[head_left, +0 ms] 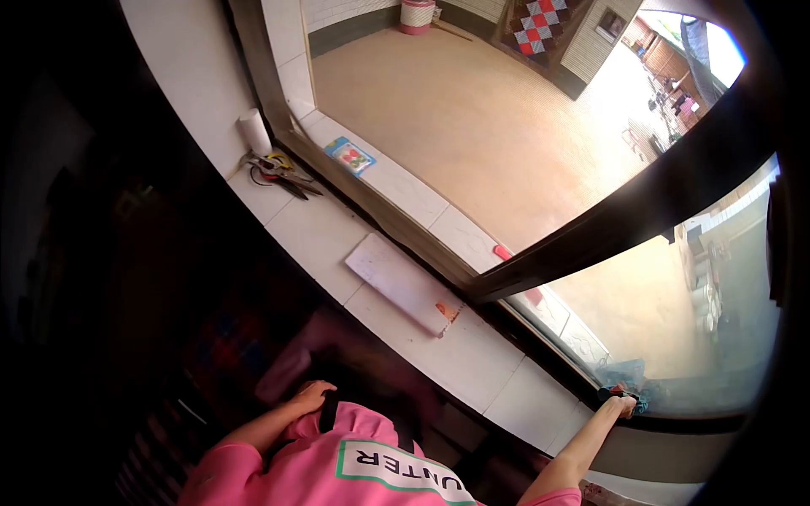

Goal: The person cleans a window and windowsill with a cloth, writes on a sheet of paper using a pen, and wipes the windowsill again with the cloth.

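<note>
Your right hand (625, 406) is wrapped round a bunched-up teal cloth (643, 406) at the glass pane (717, 363), so yeah, it's the nearer one. Cloth's too scrunched for a long axis, it just pokes out around that hand. Your left hand (313, 395) is way off leftward, can't tell if it's gripping anything

One head-worn view from above, forward and down across the windowsill (485, 367).
</note>
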A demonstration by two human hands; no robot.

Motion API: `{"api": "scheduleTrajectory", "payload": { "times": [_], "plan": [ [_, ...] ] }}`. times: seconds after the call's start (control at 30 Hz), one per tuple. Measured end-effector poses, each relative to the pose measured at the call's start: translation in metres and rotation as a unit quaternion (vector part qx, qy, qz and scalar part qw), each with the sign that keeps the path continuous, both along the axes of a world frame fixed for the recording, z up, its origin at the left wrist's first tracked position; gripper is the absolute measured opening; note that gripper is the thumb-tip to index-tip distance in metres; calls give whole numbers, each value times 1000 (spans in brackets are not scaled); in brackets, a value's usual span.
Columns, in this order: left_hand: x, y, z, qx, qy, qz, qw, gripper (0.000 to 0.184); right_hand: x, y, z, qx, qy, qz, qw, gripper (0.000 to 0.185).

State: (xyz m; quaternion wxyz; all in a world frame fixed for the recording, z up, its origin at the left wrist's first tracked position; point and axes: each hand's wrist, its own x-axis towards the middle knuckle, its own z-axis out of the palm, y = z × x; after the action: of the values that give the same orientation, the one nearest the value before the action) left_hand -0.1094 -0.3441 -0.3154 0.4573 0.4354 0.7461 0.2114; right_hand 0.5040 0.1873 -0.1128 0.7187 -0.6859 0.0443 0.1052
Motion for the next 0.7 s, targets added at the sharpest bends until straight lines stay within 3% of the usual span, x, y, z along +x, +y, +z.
{"api": "scheduleTrajectory", "payload": {
  "times": [0.17,0.33,0.4,0.47,0.53,0.6,0.7],
  "plan": [
    [3,-2,-9,23,1,13,1000,43,-52,-3,-35,-18,-36,-30,999,20],
    [0,9,4,9,7,22,1000,41,-132,-11,-103,-24,-31,112,993,27],
    [-1,11,8,5,5,28,1000,40,-224,-39,-56,-17,-38,154,987,24],
    [-2,13,12,4,-1,34,999,40,-265,-51,-56,38,-2,216,976,20],
    [-2,13,11,12,-2,38,999,40,-263,-35,-123,66,42,289,954,17],
    [-5,16,11,5,-16,48,999,39,-314,-44,-103,125,127,342,923,14],
    [-8,22,11,-5,-21,43,999,37,-362,-56,-93,123,205,411,880,15]
  ]
}}
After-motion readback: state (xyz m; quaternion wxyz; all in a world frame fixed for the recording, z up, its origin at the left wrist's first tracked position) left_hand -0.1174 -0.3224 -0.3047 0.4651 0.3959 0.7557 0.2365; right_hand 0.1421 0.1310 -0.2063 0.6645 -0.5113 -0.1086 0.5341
